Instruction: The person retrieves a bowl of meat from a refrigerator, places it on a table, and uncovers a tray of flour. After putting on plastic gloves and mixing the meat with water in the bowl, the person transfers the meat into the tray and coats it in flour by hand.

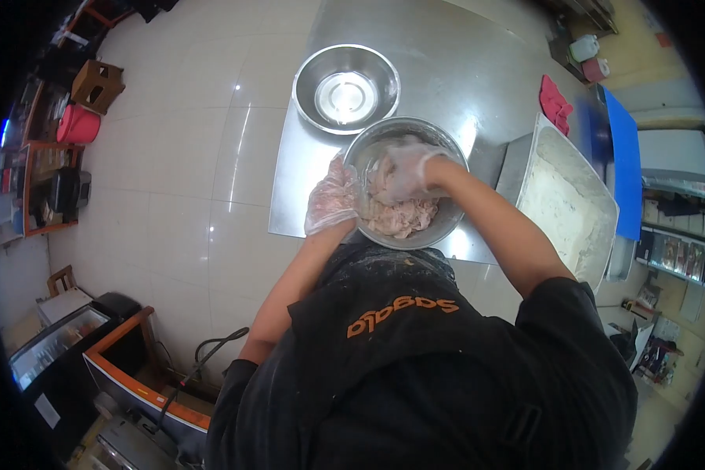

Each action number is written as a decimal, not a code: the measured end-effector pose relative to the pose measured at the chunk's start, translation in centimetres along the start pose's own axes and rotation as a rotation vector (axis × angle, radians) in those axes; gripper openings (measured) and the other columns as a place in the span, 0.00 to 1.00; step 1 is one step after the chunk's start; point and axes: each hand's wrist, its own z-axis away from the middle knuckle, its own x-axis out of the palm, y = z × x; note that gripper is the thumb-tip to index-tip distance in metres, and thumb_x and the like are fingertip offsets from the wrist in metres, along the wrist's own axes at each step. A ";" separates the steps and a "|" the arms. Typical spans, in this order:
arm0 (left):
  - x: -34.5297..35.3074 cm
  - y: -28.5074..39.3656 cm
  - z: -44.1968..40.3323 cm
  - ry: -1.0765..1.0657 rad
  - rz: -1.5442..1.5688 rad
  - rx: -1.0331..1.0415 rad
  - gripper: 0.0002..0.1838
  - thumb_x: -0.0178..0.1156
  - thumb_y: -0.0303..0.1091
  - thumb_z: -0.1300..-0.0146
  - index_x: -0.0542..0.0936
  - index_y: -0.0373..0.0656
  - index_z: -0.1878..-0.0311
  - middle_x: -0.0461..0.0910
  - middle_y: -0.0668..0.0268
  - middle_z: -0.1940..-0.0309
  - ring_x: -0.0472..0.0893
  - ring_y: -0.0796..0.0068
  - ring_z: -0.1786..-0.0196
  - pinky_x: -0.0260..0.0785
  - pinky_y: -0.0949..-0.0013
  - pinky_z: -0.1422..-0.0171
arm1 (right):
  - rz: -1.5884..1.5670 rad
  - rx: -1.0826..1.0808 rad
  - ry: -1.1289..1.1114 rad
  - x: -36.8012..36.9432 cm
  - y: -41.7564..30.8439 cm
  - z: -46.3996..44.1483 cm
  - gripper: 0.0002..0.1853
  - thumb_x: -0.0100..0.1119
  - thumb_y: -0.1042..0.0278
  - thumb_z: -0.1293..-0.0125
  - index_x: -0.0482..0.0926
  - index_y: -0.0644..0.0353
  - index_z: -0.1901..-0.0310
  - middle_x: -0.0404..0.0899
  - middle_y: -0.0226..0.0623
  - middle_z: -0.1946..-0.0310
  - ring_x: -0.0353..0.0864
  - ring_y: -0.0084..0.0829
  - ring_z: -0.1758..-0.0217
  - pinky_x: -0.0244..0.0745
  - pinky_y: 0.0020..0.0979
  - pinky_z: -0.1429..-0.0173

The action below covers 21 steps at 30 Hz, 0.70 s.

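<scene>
A steel mixing bowl [460, 215] stands at the table's near edge, with pale pink pieces of raw meat [403, 219] inside. My left hand [333, 196], in a clear plastic glove, grips the bowl's left rim. Inside the bowl is my right hand [411, 168], also gloved in clear plastic. It reaches down into the meat, and its fingers are smeared and partly hidden, so whether they hold a piece does not show. Touching or close behind this bowl is a second steel bowl [309, 106], with nothing visible in it.
Under the bowls is a steel table [435, 59]. To the right sits a large metal tray [608, 205] of white powder [560, 200], probably flour. A red cloth [554, 104] lies beyond it, near a blue panel [623, 160]. Tiled floor [164, 149] extends on the left.
</scene>
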 end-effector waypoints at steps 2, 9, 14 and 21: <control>0.6 0.4 0.9 -0.005 0.007 -0.076 0.24 0.42 0.43 0.33 0.61 0.49 0.35 0.78 0.46 0.61 0.77 0.44 0.56 0.68 0.52 0.53 | 0.064 -0.375 0.439 8.1 2.7 -2.6 0.32 0.63 0.44 0.56 0.79 0.57 0.52 0.80 0.46 0.58 0.78 0.41 0.52 0.71 0.35 0.46; 1.1 0.1 1.6 0.059 0.065 0.084 0.26 0.48 0.41 0.36 0.60 0.44 0.36 0.78 0.46 0.63 0.79 0.49 0.58 0.69 0.54 0.54 | -0.651 0.004 0.301 8.9 -0.8 -5.7 0.31 0.63 0.58 0.54 0.74 0.64 0.47 0.73 0.51 0.47 0.71 0.43 0.42 0.65 0.32 0.38; -1.0 0.4 0.8 -0.062 -0.003 0.094 0.30 0.54 0.39 0.42 0.60 0.37 0.38 0.78 0.46 0.64 0.79 0.49 0.58 0.70 0.54 0.54 | 0.317 -0.544 0.299 6.3 6.8 -6.3 0.32 0.67 0.59 0.58 0.75 0.62 0.48 0.77 0.47 0.54 0.76 0.40 0.48 0.71 0.33 0.44; -0.4 1.2 -1.5 -0.081 -0.171 0.176 0.28 0.48 0.45 0.38 0.63 0.36 0.40 0.78 0.45 0.62 0.78 0.47 0.58 0.69 0.51 0.53 | -0.374 -0.182 0.431 6.1 0.9 -6.9 0.19 0.63 0.55 0.49 0.81 0.59 0.59 0.80 0.39 0.63 0.76 0.36 0.67 0.72 0.36 0.59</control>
